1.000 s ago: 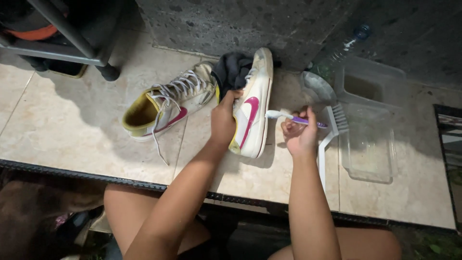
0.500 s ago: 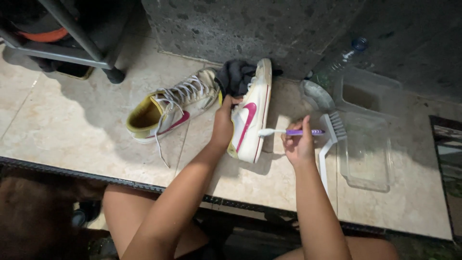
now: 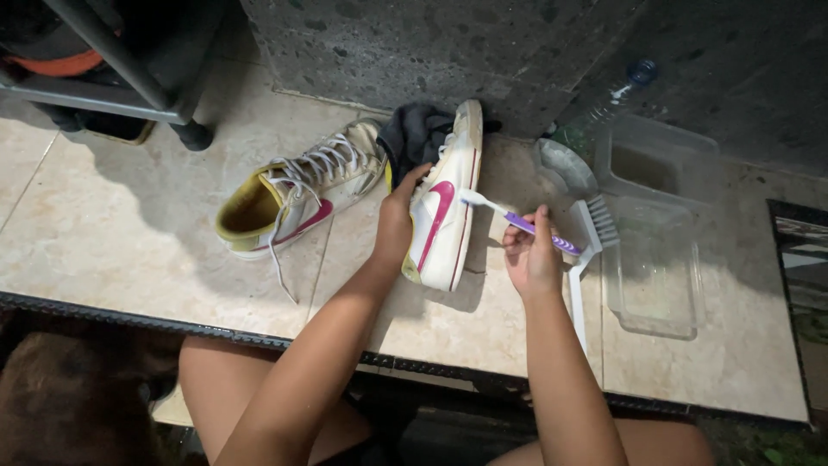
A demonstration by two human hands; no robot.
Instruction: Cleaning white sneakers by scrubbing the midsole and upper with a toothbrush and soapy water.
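The tiled floor (image 3: 129, 259) carries everything here, pale and glossy under a dark stone wall (image 3: 388, 52); on it, left of centre, a second sneaker (image 3: 297, 194) lies on its side with laces trailing, well apart from the work; to the right a clear plastic tub (image 3: 655, 276) and a lidless clear container (image 3: 655, 160) sit side by side, with a white scrub brush (image 3: 586, 242) lying against the tub's near edge; the white sneaker (image 3: 448, 216) with the pink mark stands tipped on its edge in the middle, toe towards the wall, a dark cloth (image 3: 414, 134) bunched behind it; the left hand (image 3: 398, 220) wraps its fingers over the upper and pins the shoe firmly, which looks like the right brace, since a loose shoe would likely skid on wet tile; the right hand (image 3: 530, 255) closes its fingers round the purple handle of a toothbrush (image 3: 509, 220), bristles touching the side panel near the pink mark; short strokes with light pressure, worked along the stitching rather than across it, seem best; the grip sits far back on the handle, so choking up a little would probably give firmer control.
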